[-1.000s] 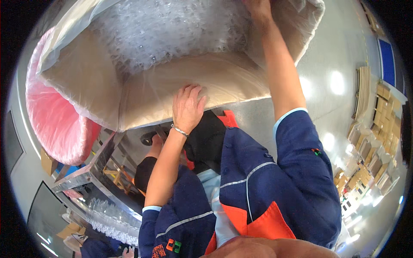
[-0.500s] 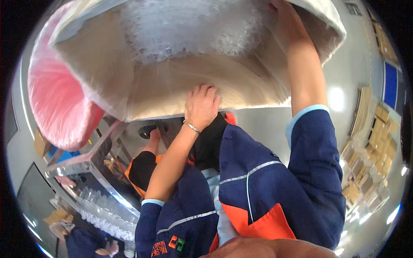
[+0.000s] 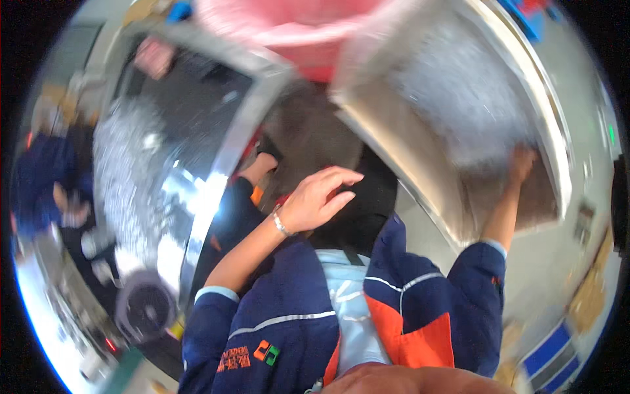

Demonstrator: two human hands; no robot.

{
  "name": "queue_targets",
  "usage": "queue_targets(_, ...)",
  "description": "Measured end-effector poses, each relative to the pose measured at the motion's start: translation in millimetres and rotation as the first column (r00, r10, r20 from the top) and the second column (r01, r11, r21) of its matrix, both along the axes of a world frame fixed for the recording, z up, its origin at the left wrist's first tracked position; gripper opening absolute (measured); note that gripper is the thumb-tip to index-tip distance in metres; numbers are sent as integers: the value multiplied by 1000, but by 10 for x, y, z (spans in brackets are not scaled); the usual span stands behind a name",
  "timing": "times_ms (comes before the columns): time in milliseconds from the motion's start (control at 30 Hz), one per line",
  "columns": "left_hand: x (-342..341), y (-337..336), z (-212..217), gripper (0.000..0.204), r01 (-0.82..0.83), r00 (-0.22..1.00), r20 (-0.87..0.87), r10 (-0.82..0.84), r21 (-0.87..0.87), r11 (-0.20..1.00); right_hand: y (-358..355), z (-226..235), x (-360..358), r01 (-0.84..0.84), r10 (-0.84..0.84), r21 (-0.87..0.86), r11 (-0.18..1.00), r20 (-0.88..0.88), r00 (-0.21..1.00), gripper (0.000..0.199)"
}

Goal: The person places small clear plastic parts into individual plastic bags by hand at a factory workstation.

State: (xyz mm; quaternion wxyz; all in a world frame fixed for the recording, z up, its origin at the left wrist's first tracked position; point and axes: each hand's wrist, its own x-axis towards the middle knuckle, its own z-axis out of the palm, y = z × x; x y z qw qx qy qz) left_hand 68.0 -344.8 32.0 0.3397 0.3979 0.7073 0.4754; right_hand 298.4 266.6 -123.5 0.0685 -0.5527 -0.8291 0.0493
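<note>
My left hand [image 3: 321,199] is off everything, held over my lap in the gap between a table and a box. Its fingers are stretched out with the thumb apart, and a metal bracelet circles the wrist. On the right, my right hand [image 3: 523,163] reaches down inside a large lined box [image 3: 392,152], at the edge of a heap of small clear plastic pieces [image 3: 459,98]. Motion blur smears its fingers, so whether it holds any pieces is not visible.
A pink-lined bin [image 3: 315,46] stands ahead, between the box and a metal-edged table [image 3: 226,154]. Clear pieces [image 3: 128,177] are heaped on the tabletop, beside a pink bundle [image 3: 154,58]. At far left is a co-worker's arm [image 3: 39,177]. A round grey object [image 3: 146,305] stands at the table's near end.
My view has swung left, bringing the table and pink bin toward the middle. My left hand has come off the box's near rim. My right hand is still inside the box.
</note>
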Motion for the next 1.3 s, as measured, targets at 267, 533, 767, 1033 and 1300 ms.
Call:
queue_targets(267, 735, -2649, 937, 27, -851, 420, -596, 685, 3, 525, -4070, 1065, -1860, -844, 792, 215, 492, -514, 330, 21)
queue_targets(533, 891, -3923, 588, 27, -999, -18, -729, 684, 41, 17, -6804, 2107, -2875, -924, 625, 276, -266, -680, -383, 20)
queue_targets(767, 800, -4075, 256, 41, -992, 18, -677, 736, -106, -73, -8026, 2081, -3814, -938, 887, 295, -183, -361, -287, 50)
queue_targets(1033, 800, -4062, 300, 38, -996, 88, -647, 758, -74, 53, -8150, 1662, -4049, -967, 935, 248, -48, -328, -131, 46)
queue_targets(1300, 595, -3901, 317, 30, -979, 202, -658, 726, -158, 129, -7587, 1713, -3559, -978, 632, -175, -110, -772, 66, 31)
